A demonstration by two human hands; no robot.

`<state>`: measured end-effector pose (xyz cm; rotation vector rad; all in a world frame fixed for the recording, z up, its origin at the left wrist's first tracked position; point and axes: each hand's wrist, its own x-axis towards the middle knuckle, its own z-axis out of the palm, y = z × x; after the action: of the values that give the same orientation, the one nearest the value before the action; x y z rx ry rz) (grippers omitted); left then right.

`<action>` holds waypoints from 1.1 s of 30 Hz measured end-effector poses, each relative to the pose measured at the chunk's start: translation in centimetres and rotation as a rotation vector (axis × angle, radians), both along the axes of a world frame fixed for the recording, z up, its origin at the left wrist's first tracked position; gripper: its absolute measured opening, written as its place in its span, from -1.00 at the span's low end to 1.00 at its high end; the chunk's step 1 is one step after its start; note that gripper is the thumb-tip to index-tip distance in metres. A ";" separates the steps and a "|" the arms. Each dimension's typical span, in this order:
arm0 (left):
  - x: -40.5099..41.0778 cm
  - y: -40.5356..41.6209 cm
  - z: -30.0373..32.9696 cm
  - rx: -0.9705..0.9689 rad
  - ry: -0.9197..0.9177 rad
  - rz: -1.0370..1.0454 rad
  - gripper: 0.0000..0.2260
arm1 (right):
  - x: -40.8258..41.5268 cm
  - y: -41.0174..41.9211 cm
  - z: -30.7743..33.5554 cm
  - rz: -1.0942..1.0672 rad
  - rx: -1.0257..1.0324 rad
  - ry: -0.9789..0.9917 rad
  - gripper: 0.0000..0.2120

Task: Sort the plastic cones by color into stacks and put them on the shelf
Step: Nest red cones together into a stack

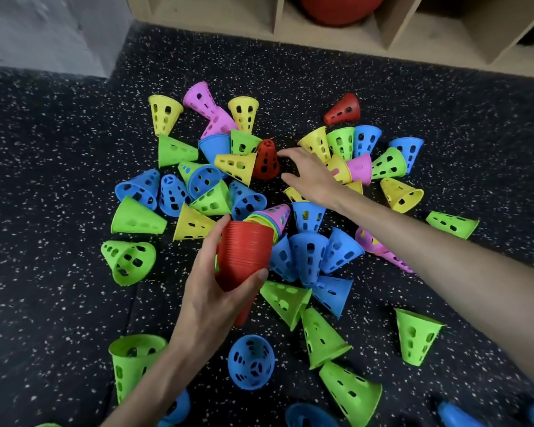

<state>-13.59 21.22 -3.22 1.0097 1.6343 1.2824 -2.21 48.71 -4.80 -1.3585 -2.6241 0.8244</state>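
The left hand is gripping a nested stack of red perforated plastic cones, fingers and thumb curling round its ribbed rims, above the scattered green, blue, yellow and pink cones on the speckled black rubber floor. The right hand is reaching with spread, empty fingers beside an upright red plastic cone, not visibly touching it. Another red cone is lying near the pale wooden shelf, which is holding a large red ball.
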 end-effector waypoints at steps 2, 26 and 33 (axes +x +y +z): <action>0.3 0.1 0.2 0.007 -0.053 -0.016 -0.21 | 0.1 -0.2 0.1 -0.019 0.041 0.019 -0.50; -0.1 0.5 0.5 0.031 -0.076 -0.014 -0.21 | -3.2 -0.3 0.9 -0.125 -0.012 0.158 -0.76; -0.1 0.6 0.5 0.023 -0.074 0.010 -0.21 | -3.0 -0.2 1.7 -0.198 -0.210 0.167 -0.69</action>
<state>-13.69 21.81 -2.75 0.9579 1.5736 1.3330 -5.21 48.47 -3.07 -1.4950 -2.2878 1.1531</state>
